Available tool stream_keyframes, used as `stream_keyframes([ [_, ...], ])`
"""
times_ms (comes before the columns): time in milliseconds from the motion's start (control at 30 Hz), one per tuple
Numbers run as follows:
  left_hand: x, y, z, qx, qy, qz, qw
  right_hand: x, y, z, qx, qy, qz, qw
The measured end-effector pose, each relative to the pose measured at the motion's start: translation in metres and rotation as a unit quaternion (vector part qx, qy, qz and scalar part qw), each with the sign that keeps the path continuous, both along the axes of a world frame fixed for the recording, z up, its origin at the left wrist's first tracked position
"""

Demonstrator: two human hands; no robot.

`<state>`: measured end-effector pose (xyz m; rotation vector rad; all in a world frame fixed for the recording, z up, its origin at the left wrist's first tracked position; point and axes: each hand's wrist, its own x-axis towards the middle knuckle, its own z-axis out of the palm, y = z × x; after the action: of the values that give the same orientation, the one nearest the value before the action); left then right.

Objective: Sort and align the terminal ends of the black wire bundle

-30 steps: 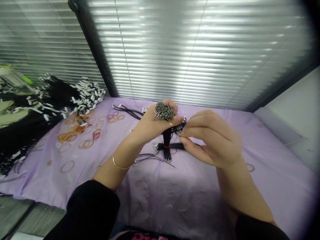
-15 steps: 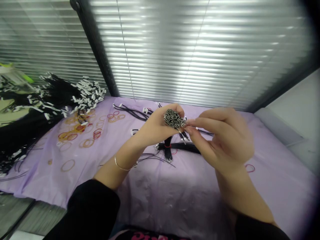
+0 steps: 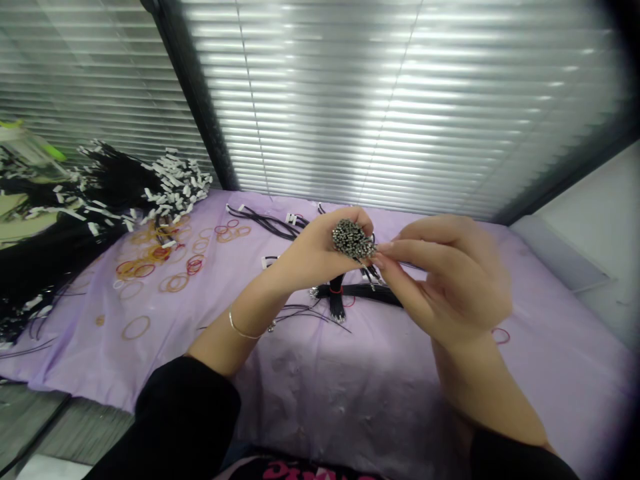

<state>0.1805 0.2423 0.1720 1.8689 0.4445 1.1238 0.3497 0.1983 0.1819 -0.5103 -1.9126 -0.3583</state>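
A thick bundle of black wires (image 3: 351,238) shows its metallic tips toward me. My left hand (image 3: 320,250) is wrapped round this bundle, a thin bracelet at its wrist. At the bundle's right edge, the thumb and forefinger of my right hand (image 3: 445,280) are pinched together at the wire tips; whether a single wire is between them is too small to tell. A few tips hang below the bundle. Beneath the hands lie tied black wire bundles (image 3: 337,291) with a red band round them.
Purple sheeting (image 3: 310,393) covers the table. Yellow and red rubber bands (image 3: 175,283) are scattered at the left, beside a large pile of black wires with white connectors (image 3: 175,183). More connector wires (image 3: 260,223) lie behind my left hand. Window blinds (image 3: 320,100) stand at the back.
The bundle and both hands have shifted very slightly to the right. The left hand's grip and the right hand's pinch look the same.
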Motion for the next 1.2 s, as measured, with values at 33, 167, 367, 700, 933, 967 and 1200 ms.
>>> stream_keyframes([
  [33,0.0,0.0,0.0,-0.002,0.001,-0.005,1.0,0.0,0.0,0.0,0.0,-0.002,0.002,1.0],
  [167,-0.001,-0.001,0.001,-0.022,0.01,-0.029,0.999,0.001,-0.001,0.0,-0.003,-0.004,0.007,1.0],
  [367,-0.003,-0.001,0.002,-0.024,0.023,-0.025,0.999,0.0,-0.002,0.001,0.001,-0.009,0.014,1.0],
  [700,-0.007,-0.002,0.009,-0.059,0.022,-0.048,0.997,0.008,0.004,0.006,-0.071,-0.019,0.024,0.997],
  [933,-0.011,0.004,0.008,-0.066,0.002,-0.096,0.993,0.013,0.011,0.006,-0.088,-0.018,0.036,0.995],
  [967,-0.011,0.005,0.007,-0.066,-0.011,-0.092,0.993,0.012,0.01,0.007,-0.079,-0.028,0.03,0.996],
  [1200,-0.006,0.009,0.001,-0.077,-0.064,-0.079,0.992,0.002,-0.008,0.004,-0.07,-0.067,0.02,0.995],
])
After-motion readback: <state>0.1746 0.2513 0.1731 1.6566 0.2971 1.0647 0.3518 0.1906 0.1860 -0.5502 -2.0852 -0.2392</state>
